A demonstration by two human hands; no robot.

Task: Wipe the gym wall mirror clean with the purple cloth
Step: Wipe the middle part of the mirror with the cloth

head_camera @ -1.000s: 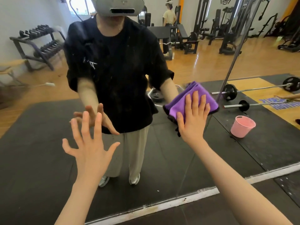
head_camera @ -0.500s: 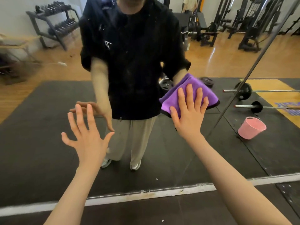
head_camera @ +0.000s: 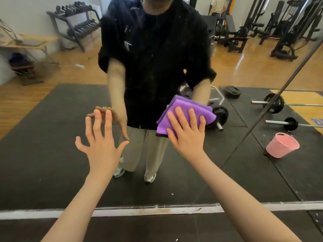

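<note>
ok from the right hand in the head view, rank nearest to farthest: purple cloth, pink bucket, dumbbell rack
1. purple cloth: directly under the right hand, whose flat fingers press it on the mirror.
2. pink bucket: reflected to the right of the hand, lying tilted on the black mat.
3. dumbbell rack: reflected far up at the left, against the back wall.

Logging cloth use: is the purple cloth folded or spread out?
Folded: the purple cloth shows stacked layered edges under the flat right hand.

Folded purple cloth (head_camera: 187,111) flat against mirror (head_camera: 52,137)
</note>
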